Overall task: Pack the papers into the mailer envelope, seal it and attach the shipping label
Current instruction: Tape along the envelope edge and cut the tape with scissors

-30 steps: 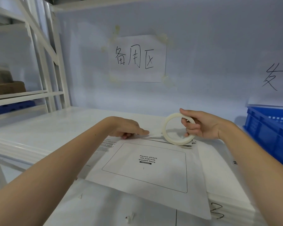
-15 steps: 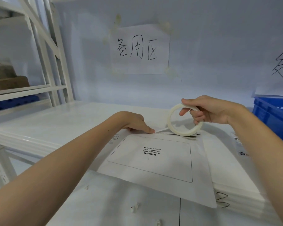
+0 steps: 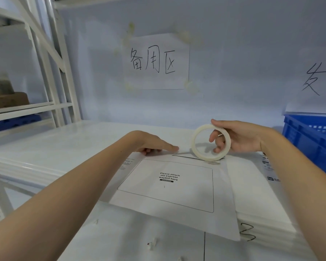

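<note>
While the left hand (image 3: 154, 145) is still pressing flat-fingered on the mailer envelope (image 3: 177, 196), the right hand (image 3: 239, 138), gripping the tape roll (image 3: 211, 143), is lowering it back onto the flap, so sealing is underway.

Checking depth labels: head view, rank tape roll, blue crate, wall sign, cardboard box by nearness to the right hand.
1. Tape roll: held in the right hand, over the mailer's top edge.
2. Blue crate: just right of the hand.
3. Wall sign: up and left, on the back wall.
4. Cardboard box: far left, on the shelf.
</note>
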A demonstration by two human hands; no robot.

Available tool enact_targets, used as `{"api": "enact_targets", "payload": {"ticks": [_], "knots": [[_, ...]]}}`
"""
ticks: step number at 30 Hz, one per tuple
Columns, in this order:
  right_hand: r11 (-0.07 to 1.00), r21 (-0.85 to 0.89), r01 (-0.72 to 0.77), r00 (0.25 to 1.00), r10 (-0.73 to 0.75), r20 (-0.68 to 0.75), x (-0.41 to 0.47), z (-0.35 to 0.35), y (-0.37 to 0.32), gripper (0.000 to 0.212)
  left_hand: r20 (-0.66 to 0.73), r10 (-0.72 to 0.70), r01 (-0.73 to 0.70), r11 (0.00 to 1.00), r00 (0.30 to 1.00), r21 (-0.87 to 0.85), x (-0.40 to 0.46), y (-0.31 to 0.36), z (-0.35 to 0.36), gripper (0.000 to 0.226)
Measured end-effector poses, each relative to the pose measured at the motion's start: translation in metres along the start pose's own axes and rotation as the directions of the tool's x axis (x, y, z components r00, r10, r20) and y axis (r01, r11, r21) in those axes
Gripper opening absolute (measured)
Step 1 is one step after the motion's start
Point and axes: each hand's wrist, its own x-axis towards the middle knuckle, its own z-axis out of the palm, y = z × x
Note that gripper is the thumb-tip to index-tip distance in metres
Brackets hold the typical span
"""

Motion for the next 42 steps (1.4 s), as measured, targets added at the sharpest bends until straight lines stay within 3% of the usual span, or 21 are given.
{"api": "enact_targets", "payload": {"ticks": [4,10,19,21,25,29,31,36,40,42], "knots": [[0.99,0.143,0.008,0.999,-0.015,0.045,-0.002,-0.003,0.003,0.034,-0.019,-0.029,0.031,0.992,0.999,0.125,-0.001,0.007,0.004,0.064],[1.0,0.006,0.031,1.0,-0.031,-0.003,-0.004,0.003,-0.006,0.039,-0.112,-0.027,0.068,0.923,0.993,0.379,0.0,0.01,0.009,0.079],[0.999,-0.024,0.027,0.996,-0.029,-0.082,-0.015,-0.006,-0.007,0.038,-0.163,0.02,0.044,0.923,0.986,0.382,0.003,0.006,0.01,0.076],[1.0,-0.018,0.016,0.997,-0.018,-0.08,-0.014,-0.005,-0.006,0.038,-0.164,0.09,-0.019,0.92,0.982,0.392,0.003,0.01,0.011,0.065],[0.999,-0.037,0.004,0.998,-0.007,-0.062,-0.015,-0.004,-0.006,0.039,-0.131,0.346,-0.311,0.922,0.929,0.232,0.006,0.021,0.016,0.022],[0.998,-0.058,0.004,0.998,-0.008,-0.066,-0.016,-0.003,-0.008,0.038,-0.071,0.321,-0.328,0.937,0.944,-0.122,0.006,0.012,0.019,0.015],[0.998,-0.06,0.0,0.998,-0.004,-0.069,-0.016,-0.003,-0.007,0.038,-0.083,0.282,-0.293,0.939,0.956,-0.179,0.004,0.011,0.02,0.026],[0.998,-0.064,-0.006,0.998,0.001,-0.07,-0.016,-0.004,-0.007,0.038,-0.069,0.228,-0.232,0.971,0.971,-0.053,0.007,0.018,0.021,0.051],[0.999,-0.038,-0.027,0.999,0.026,-0.037,-0.013,-0.004,-0.004,0.045,-0.056,0.201,-0.188,0.964,0.978,0.186,0.002,0.034,0.022,0.05],[0.998,-0.034,-0.049,0.998,0.047,-0.036,-0.01,-0.003,-0.003,0.049,-0.025,0.165,-0.156,0.964,0.986,0.217,0.001,0.039,0.021,0.054]]}}
